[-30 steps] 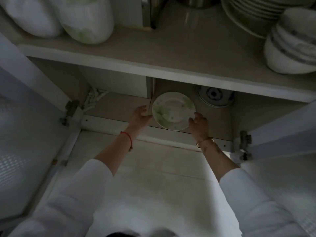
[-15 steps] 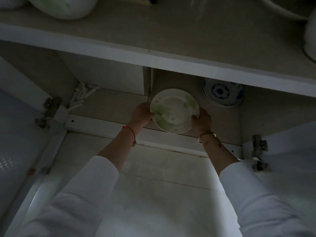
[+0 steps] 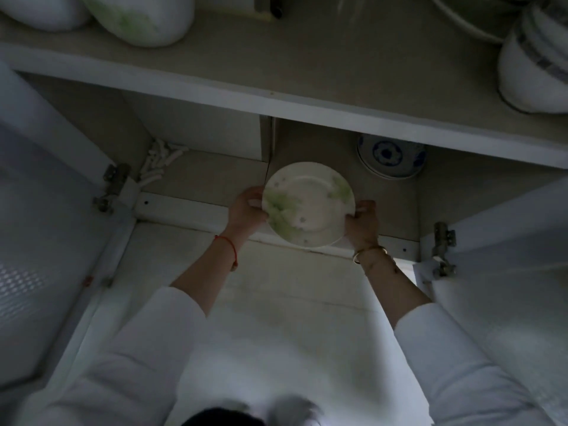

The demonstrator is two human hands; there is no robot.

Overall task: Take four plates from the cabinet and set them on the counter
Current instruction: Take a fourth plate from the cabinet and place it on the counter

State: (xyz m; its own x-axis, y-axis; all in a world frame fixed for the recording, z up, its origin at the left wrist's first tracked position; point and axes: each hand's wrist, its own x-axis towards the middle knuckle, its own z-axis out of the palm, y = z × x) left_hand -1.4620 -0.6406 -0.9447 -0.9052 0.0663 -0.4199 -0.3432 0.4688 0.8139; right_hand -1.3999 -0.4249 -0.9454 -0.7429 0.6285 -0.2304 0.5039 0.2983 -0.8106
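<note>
The left hand [image 3: 247, 210] and the right hand [image 3: 362, 224] each grip one side of a green-flowered plate [image 3: 309, 204] in the open cabinet [image 3: 307, 103].

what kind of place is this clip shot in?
Most likely a home kitchen: stacked bowls on a counter, a blue-patterned bowl inside the open cabinet beneath it, and the left hand and right hand holding a green-patterned plate.
</note>
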